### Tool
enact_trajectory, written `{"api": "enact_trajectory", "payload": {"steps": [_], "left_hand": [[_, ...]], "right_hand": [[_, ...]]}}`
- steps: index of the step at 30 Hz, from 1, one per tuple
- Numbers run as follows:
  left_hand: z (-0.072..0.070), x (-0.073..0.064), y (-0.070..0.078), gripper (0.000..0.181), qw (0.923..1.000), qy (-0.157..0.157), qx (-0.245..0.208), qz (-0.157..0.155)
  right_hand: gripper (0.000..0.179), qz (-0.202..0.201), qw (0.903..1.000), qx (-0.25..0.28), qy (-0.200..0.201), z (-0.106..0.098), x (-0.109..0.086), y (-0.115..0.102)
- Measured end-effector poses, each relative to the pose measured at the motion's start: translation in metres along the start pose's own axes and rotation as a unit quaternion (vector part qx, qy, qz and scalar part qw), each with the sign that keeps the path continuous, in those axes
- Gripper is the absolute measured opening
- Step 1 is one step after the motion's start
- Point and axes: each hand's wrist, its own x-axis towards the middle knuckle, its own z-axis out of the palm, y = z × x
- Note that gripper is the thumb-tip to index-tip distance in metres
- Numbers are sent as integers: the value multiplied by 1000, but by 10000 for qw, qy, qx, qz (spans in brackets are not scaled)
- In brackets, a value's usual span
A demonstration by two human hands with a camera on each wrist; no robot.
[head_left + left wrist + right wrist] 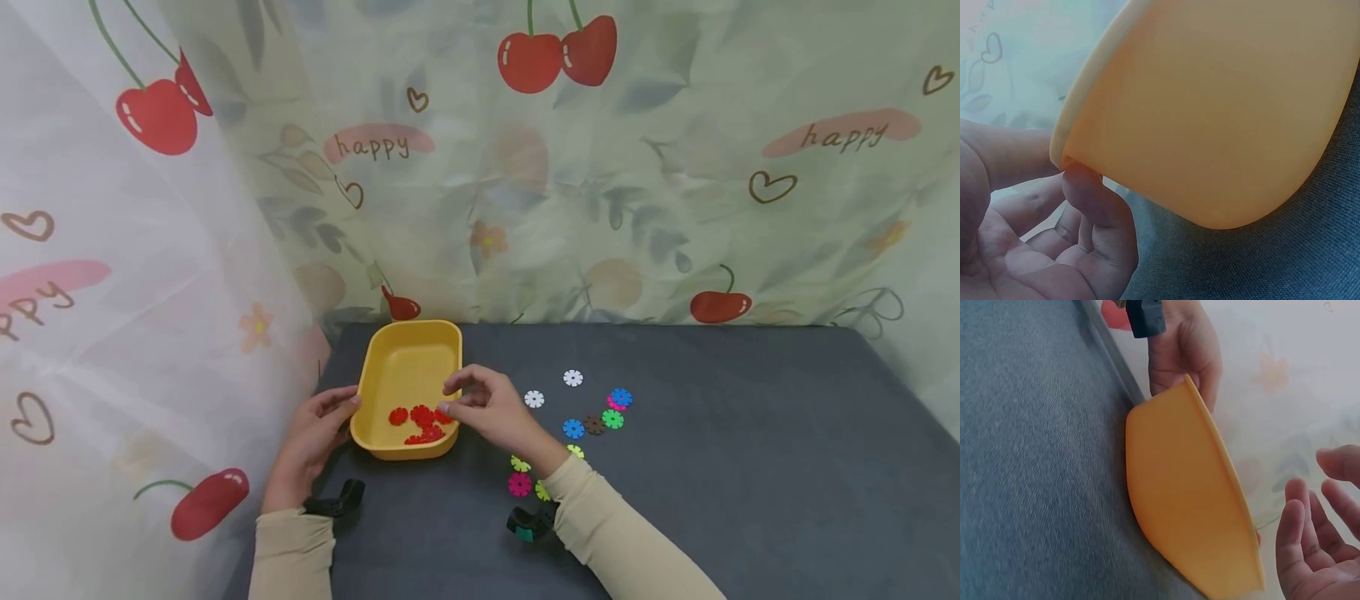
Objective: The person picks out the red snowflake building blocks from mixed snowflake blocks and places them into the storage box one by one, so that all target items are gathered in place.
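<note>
A yellow plastic tray (405, 367) stands at the left of the dark table, with several red notched discs (422, 415) in its near end. My left hand (303, 437) holds the tray's left side; in the left wrist view the thumb and fingers pinch its rim (1072, 119). Over the right rim hovers my right hand (495, 408), its fingers loosely bent. The right wrist view shows a gap between its thumb (1338, 464) and fingers, with nothing held there.
Right of the tray lie loose discs: white (573, 378), blue (573, 429), brown (594, 425), green (612, 419), magenta (520, 484) and yellow-green (520, 463). Some are partly behind the right forearm. A patterned curtain (600, 208) hangs along the back and left of the table (750, 467).
</note>
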Motion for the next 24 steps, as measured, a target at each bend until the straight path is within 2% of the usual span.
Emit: {"api": "enact_trajectory", "payload": {"steps": [7, 12, 18, 24], "left_hand": [[2, 0, 2, 53, 9999, 31, 97, -37], [2, -2, 3, 53, 9999, -2, 63, -82], [3, -2, 4, 54, 10000, 1, 54, -77], [3, -1, 3, 53, 10000, -13, 17, -59]], "right_hand": [[22, -96, 9998, -186, 12, -11, -4, 3], [24, 11, 9997, -255, 0, -21, -9, 4], [23, 179, 9996, -151, 133, -40, -16, 6], [25, 168, 9989, -395, 185, -60, -26, 8]]}}
